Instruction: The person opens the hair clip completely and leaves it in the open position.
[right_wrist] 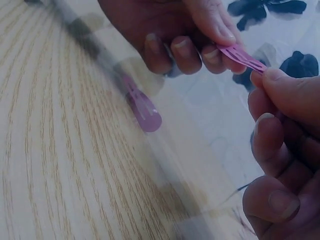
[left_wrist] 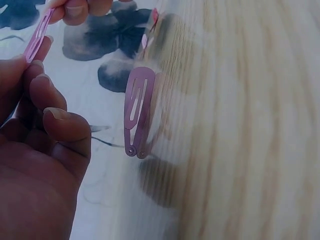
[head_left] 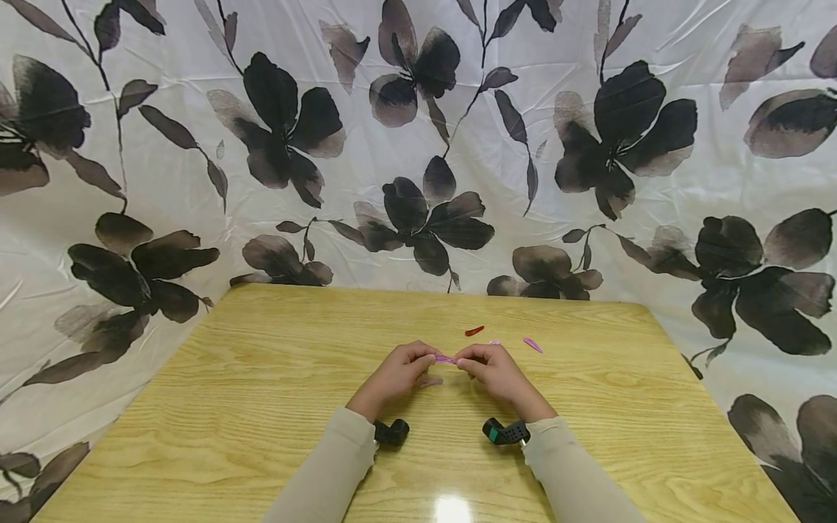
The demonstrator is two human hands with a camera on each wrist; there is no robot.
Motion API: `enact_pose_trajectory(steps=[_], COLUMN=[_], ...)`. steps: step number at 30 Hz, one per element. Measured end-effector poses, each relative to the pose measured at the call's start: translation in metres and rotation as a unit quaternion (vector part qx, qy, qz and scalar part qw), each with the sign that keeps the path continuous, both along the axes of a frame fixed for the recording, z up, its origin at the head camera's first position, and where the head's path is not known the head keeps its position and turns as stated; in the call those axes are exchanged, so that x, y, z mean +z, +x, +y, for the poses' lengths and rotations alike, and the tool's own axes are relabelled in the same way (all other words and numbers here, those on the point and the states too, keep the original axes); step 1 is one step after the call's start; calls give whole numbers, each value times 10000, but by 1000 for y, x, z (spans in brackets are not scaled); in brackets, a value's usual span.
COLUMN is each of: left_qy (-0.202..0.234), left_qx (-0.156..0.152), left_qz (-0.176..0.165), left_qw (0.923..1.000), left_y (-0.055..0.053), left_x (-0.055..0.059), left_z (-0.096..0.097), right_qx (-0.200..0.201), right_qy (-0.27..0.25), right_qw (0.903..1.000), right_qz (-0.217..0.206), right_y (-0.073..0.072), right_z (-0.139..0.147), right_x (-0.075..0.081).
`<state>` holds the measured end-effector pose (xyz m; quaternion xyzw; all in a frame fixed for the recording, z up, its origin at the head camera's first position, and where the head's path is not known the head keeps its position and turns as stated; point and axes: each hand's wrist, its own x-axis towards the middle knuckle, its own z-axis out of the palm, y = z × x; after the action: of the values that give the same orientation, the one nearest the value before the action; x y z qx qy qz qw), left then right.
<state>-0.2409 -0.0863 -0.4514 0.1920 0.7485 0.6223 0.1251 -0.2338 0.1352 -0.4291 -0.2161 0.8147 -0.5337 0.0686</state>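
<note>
Between my two hands a pink snap hair clip [head_left: 446, 359] is held above the table, one end pinched by each hand. My left hand [head_left: 400, 372] grips one end between thumb and forefinger. At the other end, thumb and forefinger of my right hand [head_left: 498, 374] do the same, as the right wrist view shows with the held hair clip [right_wrist: 243, 58] stretched between the fingertips. Beside my left hand a mauve snap hair clip [left_wrist: 137, 110] lies on the table, partly hidden by that hand in the head view.
Beyond the hands lie a red hair clip [head_left: 474, 331] and a pink hair clip [head_left: 532, 344]. Another small pink piece [head_left: 495, 341] shows just behind my right hand, mostly covered. The wooden table [head_left: 261, 378] ends at a floral cloth [head_left: 418, 145] behind and beside it.
</note>
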Motion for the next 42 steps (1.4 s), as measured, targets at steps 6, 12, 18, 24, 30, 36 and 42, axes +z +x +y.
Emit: enact_pose_trajectory(steps=[6, 12, 18, 24, 30, 36, 42], left_qy=[70, -58, 4, 196, -157, -653, -1223], left_qx=[-75, -39, -120, -292, -98, 192, 494], left_qz=[-98, 54, 63, 10, 324, 518, 772], left_qw=[9999, 10000, 9999, 9994, 9993, 9963, 9882], left_y=[0, -1, -1, -2, -3, -4, -4], left_x=[1, 0, 0, 1, 0, 2, 4], left_z=[0, 0, 0, 2, -1, -4, -8], right_qx=[99, 123, 149, 55, -84, -352, -438], right_qy=[-99, -156, -154, -177, -266, -268, -162], right_qw=[9996, 9996, 9995, 9996, 9995, 9990, 9989], right_qz=[-226, -218, -212, -219, -160, -106, -53], right_y=[7, 6, 7, 5, -9, -13, -15], right_z=[0, 0, -1, 0, 2, -1, -4], right_x=[10, 9, 10, 7, -15, -24, -24])
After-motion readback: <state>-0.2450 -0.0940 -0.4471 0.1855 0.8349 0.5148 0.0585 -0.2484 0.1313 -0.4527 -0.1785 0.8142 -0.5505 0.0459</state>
